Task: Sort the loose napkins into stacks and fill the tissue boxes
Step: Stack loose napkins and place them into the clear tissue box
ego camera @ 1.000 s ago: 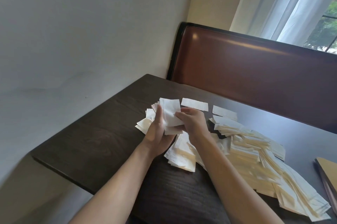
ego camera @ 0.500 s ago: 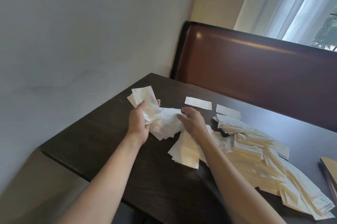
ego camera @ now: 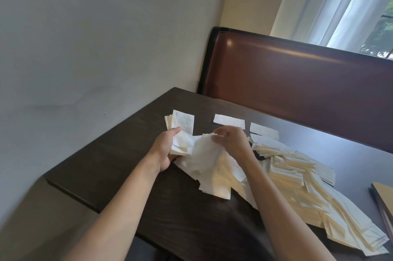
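Note:
A long heap of loose white and cream napkins (ego camera: 293, 175) sprawls across the dark table (ego camera: 110, 160) from the middle toward the right front. My left hand (ego camera: 164, 150) grips a small stack of napkins (ego camera: 180, 131), held upright at the heap's left end. My right hand (ego camera: 230, 142) pinches a loose napkin (ego camera: 204, 152) at the top of the heap, fingers curled over it. Two single napkins, one (ego camera: 229, 121) and another (ego camera: 264, 133), lie flat behind the hands.
A brown tissue box (ego camera: 383, 199) shows partly at the right edge of the table. A red-brown padded bench back (ego camera: 297, 82) stands behind the table. A grey wall runs along the left; a curtained window is at the upper right.
My left hand has carried its stack left, away from the right hand, then back a little toward the heap. My right hand has stayed over the heap, now pinching a loose napkin.

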`<action>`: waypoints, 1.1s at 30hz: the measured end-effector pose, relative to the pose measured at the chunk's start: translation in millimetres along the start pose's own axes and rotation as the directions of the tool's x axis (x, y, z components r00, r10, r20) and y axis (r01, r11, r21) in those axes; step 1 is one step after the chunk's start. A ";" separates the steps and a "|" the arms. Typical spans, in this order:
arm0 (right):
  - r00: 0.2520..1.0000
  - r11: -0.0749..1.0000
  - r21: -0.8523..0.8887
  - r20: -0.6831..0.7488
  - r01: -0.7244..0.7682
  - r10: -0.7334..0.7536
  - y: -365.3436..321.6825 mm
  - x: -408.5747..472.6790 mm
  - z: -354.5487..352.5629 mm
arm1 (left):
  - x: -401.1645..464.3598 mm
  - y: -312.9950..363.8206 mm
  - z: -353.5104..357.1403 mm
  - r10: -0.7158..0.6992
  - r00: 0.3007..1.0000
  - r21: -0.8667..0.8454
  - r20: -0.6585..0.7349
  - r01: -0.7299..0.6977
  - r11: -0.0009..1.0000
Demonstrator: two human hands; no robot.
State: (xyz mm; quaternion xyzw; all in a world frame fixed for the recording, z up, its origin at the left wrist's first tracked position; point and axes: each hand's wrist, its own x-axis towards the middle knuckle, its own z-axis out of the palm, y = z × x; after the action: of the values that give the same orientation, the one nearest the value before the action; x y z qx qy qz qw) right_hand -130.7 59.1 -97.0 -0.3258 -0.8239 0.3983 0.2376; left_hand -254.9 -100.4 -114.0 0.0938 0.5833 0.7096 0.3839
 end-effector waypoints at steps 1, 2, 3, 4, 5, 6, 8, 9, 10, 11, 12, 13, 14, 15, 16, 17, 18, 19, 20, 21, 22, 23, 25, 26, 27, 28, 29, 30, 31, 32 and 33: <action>1.000 1.000 -0.023 0.016 0.001 0.000 0.7 0.3 -3.7 | 0.0 0.2 0.2 0.004 1.000 -0.027 -0.012 -0.004 1.000; 0.999 0.999 -0.049 0.036 -0.013 0.014 2.1 0.6 -6.2 | 0.6 0.5 0.5 0.027 0.999 -0.061 -0.037 -0.029 0.998; 0.998 0.997 -0.078 0.056 -0.026 0.030 3.9 0.8 -7.2 | 1.4 1.6 1.0 0.061 0.996 -0.111 -0.060 -0.067 0.992; 0.997 0.994 -0.099 0.061 -0.035 0.041 5.7 0.7 -7.3 | 3.1 3.8 1.3 0.099 0.993 -0.159 -0.067 -0.109 0.981; 0.998 0.994 -0.101 0.052 -0.034 0.040 7.6 0.9 -6.9 | 4.9 6.7 1.6 0.128 0.990 -0.207 -0.052 -0.136 0.969; 0.999 0.995 -0.091 0.034 -0.030 0.033 9.1 0.6 -6.2 | 5.8 9.4 2.1 0.137 0.990 -0.254 -0.016 -0.137 0.957; 1.000 0.998 -0.060 -0.005 -0.010 0.010 10.7 -0.8 -5.3 | 6.9 12.9 3.8 0.105 0.992 -0.347 0.076 -0.073 0.935; 1.000 0.999 -0.044 -0.015 -0.001 0.000 11.0 -1.1 -4.6 | 6.8 13.6 4.4 0.083 0.990 -0.381 0.113 -0.034 0.924; 1.000 0.999 -0.032 -0.018 0.004 -0.005 11.5 -0.8 -4.7 | 7.0 12.9 4.8 0.063 0.989 -0.407 0.133 -0.004 0.914; 1.000 1.000 -0.015 -0.017 0.013 -0.013 11.6 -0.6 -4.9 | 8.0 11.2 4.9 0.049 0.987 -0.434 0.153 0.022 0.901; 1.000 1.000 0.007 -0.019 0.018 -0.018 11.0 -0.3 -5.7 | 9.2 9.1 4.5 0.037 0.985 -0.457 0.166 0.044 0.889; 0.999 0.999 0.041 -0.026 0.025 -0.024 9.8 0.6 -7.2 | 10.8 7.5 4.5 0.028 0.984 -0.479 0.177 0.061 0.876; 0.999 0.997 0.072 -0.037 0.025 -0.023 7.5 1.2 -9.8 | 13.1 6.3 4.5 0.022 0.984 -0.499 0.177 0.070 0.864; 0.999 0.994 0.102 -0.043 0.032 -0.028 3.6 1.2 -13.2 | 15.7 5.8 4.7 0.018 0.984 -0.518 0.175 0.077 0.852; 0.998 0.990 0.136 -0.040 0.045 -0.040 -1.7 1.0 -17.3 | 17.1 6.0 5.6 0.012 0.985 -0.531 0.169 0.081 0.844; 0.998 0.981 0.182 -0.032 0.065 -0.060 -9.6 0.1 -21.8 | 17.8 6.4 6.9 0.003 0.987 -0.537 0.162 0.085 0.840; 0.996 0.969 0.231 -0.026 0.087 -0.083 -18.9 -1.3 -26.0 | 17.2 7.7 8.5 -0.006 0.989 -0.531 0.150 0.086 0.843; 0.993 0.955 0.275 -0.019 0.114 -0.113 -30.4 -3.8 -30.1 | 17.5 8.4 9.0 -0.009 0.990 -0.521 0.142 0.083 0.850; 0.989 0.937 0.319 -0.006 0.140 -0.146 -39.4 -5.2 -33.6 | 17.7 8.9 9.7 -0.009 0.990 -0.497 0.140 0.078 0.864; 0.984 0.911 0.381 0.022 0.158 -0.179 -48.6 -6.9 -36.8 | 17.6 8.5 10.2 -0.002 0.987 -0.463 0.159 0.076 0.883; 0.975 0.876 0.455 0.061 0.163 -0.213 -57.0 -7.3 -38.1 | 16.3 8.4 10.4 0.008 0.980 -0.420 0.197 0.077 0.904; 0.965 0.849 0.504 0.105 0.157 -0.240 -64.4 -7.0 -37.4 | 13.7 9.4 11.2 0.013 0.969 -0.382 0.248 0.085 0.920; 0.947 0.889 0.409 0.148 0.204 -0.286 -72.9 -1.8 -28.4 | 11.0 8.0 12.9 -0.004 0.940 -0.363 0.341 0.136 0.922; 0.944 0.926 0.286 0.145 0.246 -0.295 -74.9 1.9 -20.8 | 10.0 7.6 13.8 -0.024 0.923 -0.374 0.385 0.180 0.910; 0.945 0.948 0.164 0.136 0.274 -0.297 -75.1 5.3 -12.5 | 7.6 8.6 15.2 -0.041 0.913 -0.382 0.406 0.210 0.900; 0.948 0.956 0.084 0.129 0.281 -0.290 -72.9 8.6 -4.2 | 6.7 8.7 16.0 -0.041 0.911 -0.382 0.411 0.212 0.900; 0.952 0.959 0.043 0.122 0.279 -0.282 -69.5 10.9 2.9 | 6.6 8.3 15.8 -0.032 0.912 -0.373 0.408 0.198 0.907; 0.954 0.960 0.026 0.109 0.279 -0.280 -65.4 11.7 8.4 | 5.6 8.5 15.9 -0.025 0.908 -0.352 0.418 0.186 0.917; 0.956 0.960 0.021 0.085 0.279 -0.280 -61.7 13.0 11.7 | 3.8 9.2 16.4 -0.020 0.905 -0.324 0.425 0.172 0.930; 0.960 0.961 0.033 0.059 0.273 -0.275 -58.3 14.7 13.1 | 3.3 9.0 16.3 -0.012 0.904 -0.297 0.427 0.152 0.943; 0.962 0.962 0.047 0.033 0.269 -0.270 -56.6 16.0 12.7 | 2.0 9.3 17.0 -0.013 0.907 -0.264 0.421 0.137 0.955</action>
State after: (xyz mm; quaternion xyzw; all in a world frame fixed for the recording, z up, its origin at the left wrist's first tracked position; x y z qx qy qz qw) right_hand -169.4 37.7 -56.3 -0.1976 -0.8565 0.3858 0.2801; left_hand -250.5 -86.5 -101.1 0.1626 0.3821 0.7352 0.5358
